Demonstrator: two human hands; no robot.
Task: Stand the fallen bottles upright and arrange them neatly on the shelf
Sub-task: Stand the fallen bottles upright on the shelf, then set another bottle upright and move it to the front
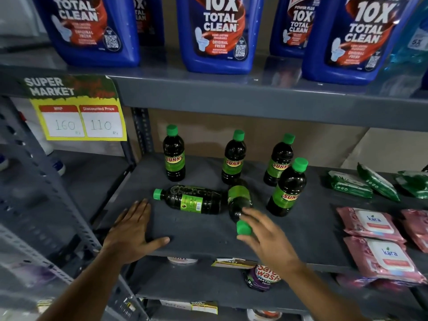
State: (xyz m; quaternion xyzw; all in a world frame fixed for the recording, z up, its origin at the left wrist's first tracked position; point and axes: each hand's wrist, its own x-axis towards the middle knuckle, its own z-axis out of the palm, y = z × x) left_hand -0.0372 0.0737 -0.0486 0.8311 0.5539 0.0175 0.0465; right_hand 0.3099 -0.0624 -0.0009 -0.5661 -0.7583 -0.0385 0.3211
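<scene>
Several dark bottles with green caps and green SUNNY labels are on the grey shelf [196,237]. Three stand along the back [174,156] [234,159] [279,162], and another [288,188] stands in front of them on the right. Two lie fallen: one [192,200] on its side with its cap pointing left, the other [238,202] with its cap toward me. My right hand [266,237] is at that second bottle's neck and cap, fingers apart and curling around it. My left hand [134,230] rests flat and open on the shelf, left of the fallen bottles.
Large blue cleaner jugs [220,31] fill the shelf above. Green packets [349,184] and pink wipe packs [372,224] lie on the right of the same shelf. A yellow price sign [78,112] hangs at the left. A slotted upright [141,130] stands behind the left bottle.
</scene>
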